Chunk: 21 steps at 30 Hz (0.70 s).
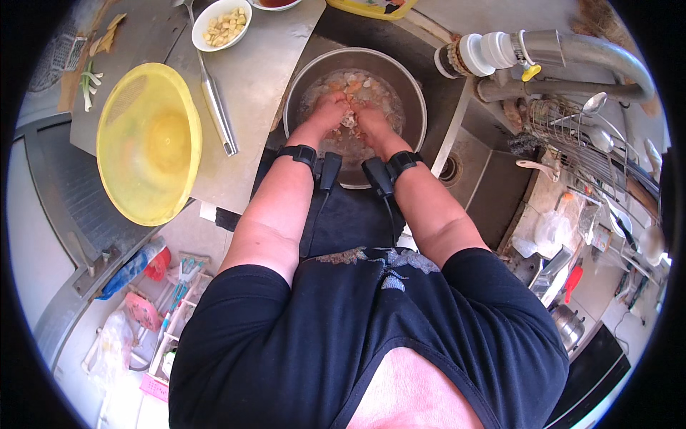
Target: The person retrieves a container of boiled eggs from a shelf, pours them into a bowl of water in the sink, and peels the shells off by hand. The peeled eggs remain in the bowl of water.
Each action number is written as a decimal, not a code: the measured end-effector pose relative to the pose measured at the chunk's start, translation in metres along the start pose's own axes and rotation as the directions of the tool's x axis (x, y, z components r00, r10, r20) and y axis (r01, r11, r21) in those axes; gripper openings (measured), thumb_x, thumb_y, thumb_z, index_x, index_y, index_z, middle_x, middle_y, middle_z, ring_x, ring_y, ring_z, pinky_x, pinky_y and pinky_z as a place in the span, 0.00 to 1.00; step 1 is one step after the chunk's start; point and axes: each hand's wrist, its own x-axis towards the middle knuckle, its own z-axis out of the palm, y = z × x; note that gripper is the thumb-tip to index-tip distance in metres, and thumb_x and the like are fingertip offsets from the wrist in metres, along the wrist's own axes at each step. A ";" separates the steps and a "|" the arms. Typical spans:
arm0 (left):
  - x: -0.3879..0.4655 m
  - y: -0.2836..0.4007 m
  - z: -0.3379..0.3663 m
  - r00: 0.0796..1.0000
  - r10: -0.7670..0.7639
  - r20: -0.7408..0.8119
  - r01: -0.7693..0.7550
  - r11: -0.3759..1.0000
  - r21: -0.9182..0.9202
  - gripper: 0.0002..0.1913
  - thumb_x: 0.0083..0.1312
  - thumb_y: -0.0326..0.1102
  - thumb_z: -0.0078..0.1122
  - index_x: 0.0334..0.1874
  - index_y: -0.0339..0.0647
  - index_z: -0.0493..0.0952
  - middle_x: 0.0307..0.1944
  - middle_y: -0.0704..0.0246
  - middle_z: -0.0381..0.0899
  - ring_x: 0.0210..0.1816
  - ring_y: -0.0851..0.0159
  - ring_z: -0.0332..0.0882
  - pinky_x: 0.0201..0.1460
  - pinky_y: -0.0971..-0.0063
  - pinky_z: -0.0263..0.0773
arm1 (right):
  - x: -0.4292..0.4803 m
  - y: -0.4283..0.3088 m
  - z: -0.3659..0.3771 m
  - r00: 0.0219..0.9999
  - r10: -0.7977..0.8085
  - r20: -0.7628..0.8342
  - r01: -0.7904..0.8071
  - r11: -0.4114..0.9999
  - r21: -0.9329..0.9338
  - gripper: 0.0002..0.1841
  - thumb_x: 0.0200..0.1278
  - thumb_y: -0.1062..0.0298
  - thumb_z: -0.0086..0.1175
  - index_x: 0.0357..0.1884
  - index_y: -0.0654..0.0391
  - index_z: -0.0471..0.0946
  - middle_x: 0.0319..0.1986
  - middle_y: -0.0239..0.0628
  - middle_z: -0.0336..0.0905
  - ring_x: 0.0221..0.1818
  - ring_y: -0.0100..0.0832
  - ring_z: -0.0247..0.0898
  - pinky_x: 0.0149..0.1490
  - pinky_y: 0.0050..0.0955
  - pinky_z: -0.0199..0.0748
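Observation:
A large round metal basin (415,102) sits in the sink, holding cloudy water. Pinkish and orange food pieces (351,81), seemingly raw meat, lie in it. My left hand (331,113) and my right hand (373,122) are both down inside the basin, close together. Between them shows a pale pinkish lump (349,119) of the same food, and the fingers of both hands curl around it. Some fingertips are hidden by the food and water. Each wrist wears a black strap with a small device.
On the steel counter (236,177) at left stand a yellow plastic colander (149,145), a long-handled metal utensil (217,115), a white bowl of pale chopped pieces (222,28) and scallion pieces (88,86). A thick faucet pipe (605,51) and a wire utensil rack (568,126) are at right.

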 end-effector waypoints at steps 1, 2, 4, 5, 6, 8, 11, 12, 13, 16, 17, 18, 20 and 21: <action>0.004 -0.002 -0.001 0.997 0.069 -0.029 -0.068 0.996 0.060 0.13 0.56 0.31 0.50 0.42 0.40 0.77 0.32 0.61 0.80 0.29 0.61 0.75 0.36 0.70 0.72 | 0.008 0.005 -0.001 0.998 -0.066 -0.005 0.066 0.997 -0.042 0.18 0.60 0.54 0.50 0.47 0.54 0.70 0.33 0.33 0.74 0.31 0.26 0.70 0.26 0.30 0.65; 0.008 -0.005 -0.003 0.988 0.142 -0.054 -0.135 0.984 0.121 0.13 0.54 0.29 0.50 0.42 0.40 0.77 0.31 0.60 0.80 0.29 0.60 0.75 0.36 0.70 0.72 | 0.018 0.008 -0.003 0.987 -0.137 -0.079 0.116 0.967 -0.228 0.19 0.57 0.56 0.52 0.48 0.55 0.69 0.34 0.34 0.74 0.34 0.28 0.71 0.29 0.30 0.67; 0.014 -0.013 -0.010 0.952 0.268 -0.149 -0.226 0.942 0.248 0.17 0.53 0.27 0.53 0.47 0.39 0.75 0.38 0.59 0.79 0.37 0.57 0.76 0.41 0.70 0.71 | 0.038 0.010 -0.007 0.933 -0.339 -0.121 0.219 0.801 -0.557 0.23 0.53 0.60 0.55 0.51 0.56 0.68 0.38 0.38 0.75 0.39 0.33 0.72 0.36 0.32 0.70; 0.016 -0.016 -0.013 0.918 0.345 -0.197 -0.272 0.907 0.320 0.19 0.52 0.26 0.55 0.49 0.39 0.74 0.42 0.58 0.78 0.40 0.56 0.77 0.43 0.70 0.71 | 0.046 0.009 -0.010 0.871 -0.488 -0.065 0.364 0.727 -0.582 0.26 0.51 0.61 0.56 0.53 0.57 0.67 0.40 0.40 0.75 0.42 0.35 0.72 0.41 0.33 0.71; 0.018 -0.018 -0.014 0.899 0.361 -0.248 -0.254 0.891 0.376 0.22 0.50 0.26 0.56 0.51 0.39 0.72 0.44 0.57 0.77 0.44 0.54 0.75 0.47 0.69 0.70 | 0.053 0.006 -0.012 0.788 -0.615 -0.030 0.494 0.660 -0.566 0.29 0.48 0.61 0.58 0.55 0.57 0.67 0.42 0.42 0.74 0.46 0.38 0.71 0.46 0.34 0.70; 0.023 -0.021 -0.015 0.833 0.421 -0.359 -0.213 0.843 0.494 0.26 0.48 0.26 0.57 0.54 0.40 0.70 0.50 0.53 0.74 0.51 0.50 0.72 0.55 0.68 0.66 | 0.061 -0.002 -0.017 0.733 -0.680 -0.021 0.517 0.576 -0.634 0.32 0.46 0.61 0.59 0.57 0.56 0.65 0.50 0.47 0.69 0.54 0.42 0.65 0.55 0.36 0.65; 0.028 -0.025 -0.012 0.938 0.040 -0.345 0.086 0.936 0.342 0.31 0.46 0.30 0.58 0.58 0.46 0.66 0.59 0.53 0.61 0.62 0.50 0.59 0.63 0.65 0.59 | 0.062 -0.013 -0.017 0.837 -0.544 -0.058 0.304 0.551 -0.777 0.35 0.46 0.59 0.59 0.61 0.51 0.63 0.61 0.50 0.56 0.64 0.46 0.51 0.62 0.40 0.56; 0.029 -0.027 -0.011 0.936 0.030 -0.351 0.101 0.932 0.348 0.31 0.46 0.30 0.58 0.58 0.45 0.66 0.57 0.52 0.64 0.61 0.50 0.62 0.62 0.66 0.61 | 0.062 -0.015 -0.013 0.863 -0.504 -0.039 0.294 0.564 -0.772 0.36 0.46 0.58 0.59 0.62 0.50 0.62 0.63 0.49 0.53 0.65 0.46 0.49 0.62 0.40 0.55; 0.031 -0.029 -0.011 0.945 0.035 -0.325 0.085 0.934 0.347 0.31 0.47 0.30 0.58 0.59 0.45 0.66 0.57 0.51 0.65 0.61 0.50 0.62 0.62 0.65 0.61 | 0.062 -0.016 -0.008 0.856 -0.515 -0.040 0.312 0.578 -0.754 0.38 0.46 0.57 0.59 0.63 0.49 0.61 0.64 0.48 0.51 0.66 0.46 0.47 0.63 0.41 0.54; 0.032 -0.033 -0.010 0.962 0.042 -0.271 0.033 0.963 0.267 0.31 0.49 0.27 0.57 0.60 0.44 0.65 0.54 0.54 0.69 0.58 0.54 0.66 0.59 0.67 0.64 | 0.064 -0.003 0.016 0.910 -0.409 0.074 0.228 0.343 -0.911 0.36 0.46 0.54 0.60 0.60 0.50 0.64 0.60 0.49 0.59 0.63 0.48 0.54 0.62 0.40 0.56; 0.030 -0.033 -0.009 0.962 0.025 -0.271 0.031 0.979 0.201 0.30 0.49 0.25 0.56 0.60 0.44 0.66 0.52 0.57 0.72 0.55 0.58 0.69 0.56 0.69 0.66 | 0.067 0.001 0.023 0.898 -0.429 0.096 0.333 0.520 -0.787 0.35 0.46 0.56 0.60 0.60 0.51 0.65 0.57 0.49 0.63 0.59 0.47 0.58 0.60 0.39 0.59; 0.028 -0.032 -0.008 0.972 -0.048 -0.230 0.083 0.986 0.147 0.30 0.50 0.23 0.56 0.59 0.43 0.66 0.51 0.60 0.73 0.52 0.60 0.71 0.54 0.71 0.68 | 0.068 0.006 0.026 0.907 -0.396 0.144 0.392 0.670 -0.630 0.33 0.47 0.57 0.59 0.59 0.52 0.66 0.54 0.49 0.66 0.56 0.47 0.62 0.57 0.39 0.62; 0.022 -0.028 -0.008 0.988 0.015 -0.152 -0.011 1.000 0.028 0.28 0.51 0.20 0.55 0.58 0.41 0.67 0.49 0.63 0.75 0.49 0.65 0.73 0.50 0.74 0.70 | 0.067 0.012 0.026 0.921 -0.358 0.154 0.389 0.843 -0.371 0.29 0.49 0.62 0.58 0.56 0.55 0.68 0.48 0.48 0.72 0.49 0.43 0.69 0.51 0.36 0.68; 0.018 -0.025 -0.009 0.995 0.026 -0.096 -0.028 0.999 -0.024 0.27 0.51 0.19 0.55 0.57 0.40 0.68 0.48 0.64 0.75 0.48 0.66 0.73 0.49 0.75 0.70 | 0.065 0.014 0.021 0.934 -0.339 0.117 0.358 0.887 -0.292 0.27 0.50 0.65 0.57 0.55 0.57 0.69 0.44 0.47 0.74 0.45 0.41 0.72 0.48 0.34 0.70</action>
